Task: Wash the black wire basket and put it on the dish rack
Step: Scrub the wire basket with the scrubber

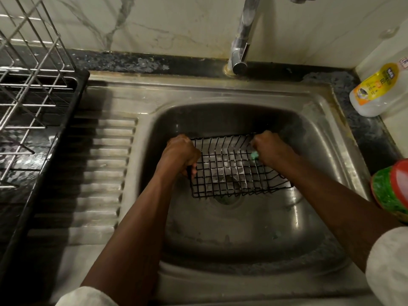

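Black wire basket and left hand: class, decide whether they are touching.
Touching. In the head view the left hand grips the left rim of the black wire basket, fingers curled round it.

There is one camera. It sits on the person's head and looks forward and steeply down into the sink [220, 93]. It is close, so the sink fills most of the view. Both arms come in from the bottom edge. The left hand [181, 154] and right hand [270, 149] are near the middle. The wall [154, 23] and tap [239, 49] are at the top, the rack [33, 89] at the left edge, a bottle [375, 91] at the right.
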Tool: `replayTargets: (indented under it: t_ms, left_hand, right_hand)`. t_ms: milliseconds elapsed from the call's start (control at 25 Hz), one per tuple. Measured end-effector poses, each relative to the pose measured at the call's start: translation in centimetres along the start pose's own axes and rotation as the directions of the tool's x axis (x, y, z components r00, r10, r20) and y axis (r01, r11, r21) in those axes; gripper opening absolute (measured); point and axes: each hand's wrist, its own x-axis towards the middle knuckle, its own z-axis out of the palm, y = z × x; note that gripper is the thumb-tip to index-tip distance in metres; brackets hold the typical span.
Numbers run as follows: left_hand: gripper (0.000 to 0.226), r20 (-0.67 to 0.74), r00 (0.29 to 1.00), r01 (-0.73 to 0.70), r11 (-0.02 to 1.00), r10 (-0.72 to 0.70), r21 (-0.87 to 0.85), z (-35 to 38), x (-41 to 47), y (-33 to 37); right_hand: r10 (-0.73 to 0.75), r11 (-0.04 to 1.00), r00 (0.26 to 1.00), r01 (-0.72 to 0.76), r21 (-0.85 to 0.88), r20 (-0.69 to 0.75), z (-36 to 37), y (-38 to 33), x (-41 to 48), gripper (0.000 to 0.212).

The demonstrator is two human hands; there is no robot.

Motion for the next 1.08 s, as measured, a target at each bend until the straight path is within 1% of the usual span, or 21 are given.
replayTargets:
  t_ms: [40, 80, 160, 240, 320, 400, 560, 600, 680, 720, 800, 840, 880, 960, 1040, 1080]
  left_hand:
    - [0.005, 0.003, 1.0, -0.009, 1.0, 0.009, 0.002, 0.0, 0.0, 0.0]
    - [0.004, 0.0, 1.0, -0.018, 1.0, 0.018, 0.001, 0.1, 0.1, -0.1]
    - [0.006, -0.017, 1.0, -0.018, 1.0, 0.018, 0.004, 0.2, 0.2, 0.0]
    - [0.012, -0.038, 0.999, -0.002, 1.0, 0.002, 0.0, 0.2, 0.5, -0.1]
    - [0.016, -0.054, 0.998, 0.018, 1.0, -0.018, -0.004, 0.1, 0.6, -0.2]
    - [0.014, -0.058, 0.998, 0.014, 1.0, -0.013, 0.024, 0.0, 0.5, -0.2]
    - [0.015, -0.055, 0.998, 0.007, 1.0, -0.005, 0.025, 0.3, 0.5, -0.2]
    - [0.016, -0.054, 0.998, 0.011, 1.0, -0.01, 0.02, 0.3, 0.5, -0.3]
    - [0.015, -0.059, 0.998, 0.009, 1.0, -0.009, 0.003, 0.3, 0.5, -0.4]
    - [0.015, -0.063, 0.998, 0.007, 1.0, -0.007, 0.001, 0.2, 0.5, -0.3]
    - [0.013, -0.069, 0.998, 0.001, 1.0, -0.001, 0.004, 0.1, 0.4, -0.4]
    - [0.012, -0.069, 0.998, -0.004, 1.0, 0.004, -0.003, 0.1, 0.2, -0.4]
    - [0.012, -0.066, 0.998, -0.007, 1.0, 0.007, -0.01, 0.1, 0.2, -0.3]
    - [0.014, -0.049, 0.999, -0.001, 1.0, 0.0, -0.023, 0.2, 0.3, -0.3]
    - [0.015, -0.012, 1.0, 0.021, 0.999, -0.021, -0.042, 0.2, 0.4, -0.3]
    - [0.015, 0.003, 1.0, 0.03, 0.998, -0.03, -0.053, 0.3, 0.3, -0.3]
  right_hand:
    - [-0.013, 0.998, 0.998, 0.01, -0.059, -0.059, 0.0, -0.2, -0.1, 0.015]
    - [-0.02, 0.992, 0.997, 0.011, -0.124, -0.069, -0.2, -0.7, -0.3, 0.019]
    - [-0.056, 0.969, 0.998, 0.047, -0.243, -0.03, 0.0, -1.6, -0.4, 0.025]
    - [-0.08, 0.943, 0.997, 0.08, -0.322, 0.013, 0.5, -2.4, -0.5, 0.024]
    - [-0.068, 0.939, 0.995, 0.091, -0.331, 0.078, 1.7, -2.7, -1.0, 0.024]
    - [-0.024, 0.95, 0.993, 0.059, -0.308, 0.115, 2.3, -2.6, -1.7, 0.026]
    - [0.023, 0.963, 0.983, 0.027, -0.268, 0.182, 2.5, -2.5, -2.0, 0.035]
    - [0.029, 0.958, 0.974, 0.037, -0.285, 0.227, 2.5, -2.7, -2.0, 0.036]
    - [0.032, 0.959, 0.937, 0.07, -0.274, 0.349, 2.7, -3.1, -2.1, 0.039]
    - [0.028, 0.96, 0.914, 0.088, -0.265, 0.405, 2.9, -3.0, -2.0, 0.037]
    - [0.045, 0.951, 0.853, 0.122, -0.283, 0.519, 2.6, -3.0, -1.6, 0.023]
    - [0.068, 0.948, 0.833, 0.117, -0.295, 0.549, 2.4, -3.0, -1.6, 0.016]
    - [0.089, 0.951, 0.84, 0.088, -0.295, 0.535, 2.4, -2.9, -1.5, 0.015]
    - [0.095, 0.969, 0.882, 0.025, -0.246, 0.462, 2.7, -3.7, -1.6, 0.02]
    - [0.059, 0.976, 0.926, 0.025, -0.218, 0.372, 3.0, -5.3, -1.7, 0.034]
    - [0.044, 0.977, 0.935, 0.034, -0.212, 0.353, 3.3, -6.0, -1.8, 0.039]
